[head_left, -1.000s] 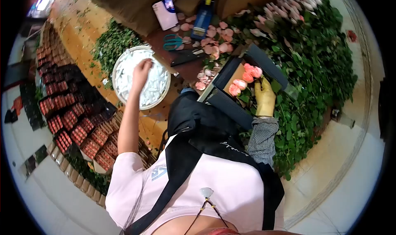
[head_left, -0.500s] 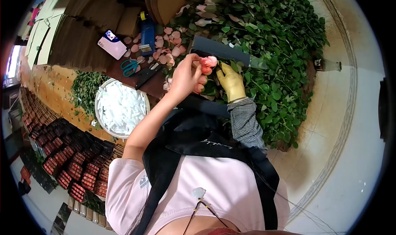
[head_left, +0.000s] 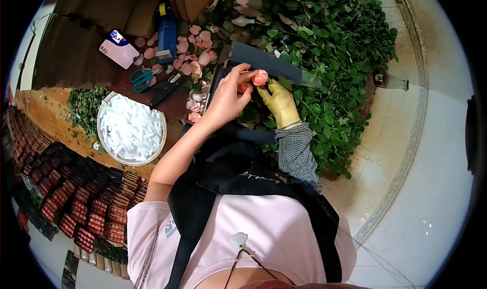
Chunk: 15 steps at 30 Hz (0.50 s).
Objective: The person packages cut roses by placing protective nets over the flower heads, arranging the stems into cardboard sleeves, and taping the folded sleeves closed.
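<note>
Cannot make out the screen (head_left: 117, 37) of the smartphone (head_left: 119, 52) or read the script (head_left: 255, 178) on the apron (head_left: 223, 163). Cannot see the lower rose (head_left: 244, 87) whole behind the left hand (head_left: 230, 96), nor follow the cardboard (head_left: 190, 2) past the top edge.

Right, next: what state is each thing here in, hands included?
Left hand: bare, bent at the upper rose
Right hand: gloved, near that rose; grip unclear
Upper rose: partly open
Tub: filled with white pieces
Scissors: lying down, blades unclear
Phone: lying, bright picture showing
Loose petals: scattered
Leafy stems: heaped
Apron: worn
</note>
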Motion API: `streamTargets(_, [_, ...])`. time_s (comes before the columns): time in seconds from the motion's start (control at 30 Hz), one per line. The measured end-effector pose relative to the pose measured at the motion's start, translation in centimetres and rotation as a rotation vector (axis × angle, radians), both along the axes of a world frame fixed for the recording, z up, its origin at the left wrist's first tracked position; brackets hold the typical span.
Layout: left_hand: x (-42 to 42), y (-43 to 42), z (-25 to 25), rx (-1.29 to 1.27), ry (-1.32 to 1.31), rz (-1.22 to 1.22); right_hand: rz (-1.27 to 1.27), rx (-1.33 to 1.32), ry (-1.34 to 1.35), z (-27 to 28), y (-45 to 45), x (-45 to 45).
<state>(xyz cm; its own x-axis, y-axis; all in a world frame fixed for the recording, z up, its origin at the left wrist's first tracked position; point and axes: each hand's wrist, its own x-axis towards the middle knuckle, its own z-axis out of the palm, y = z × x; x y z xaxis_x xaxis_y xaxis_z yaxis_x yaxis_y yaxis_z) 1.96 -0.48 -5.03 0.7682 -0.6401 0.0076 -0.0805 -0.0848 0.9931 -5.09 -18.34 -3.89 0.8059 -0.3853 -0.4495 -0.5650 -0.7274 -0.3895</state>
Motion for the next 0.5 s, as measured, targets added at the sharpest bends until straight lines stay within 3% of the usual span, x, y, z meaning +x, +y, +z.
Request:
streamTargets(0.2, [-0.1, -0.1, 0.1, -0.02, 0.062, -0.022, 0.005, 0.013, -0.176, -1.2, -0.2, -0.6])
streamTargets(0.5, [-0.5, -0.5, 0.1, -0.128, 0.19, -0.002, -0.046, -0.042, -0.035, -1.1, -0.2, -0.3])
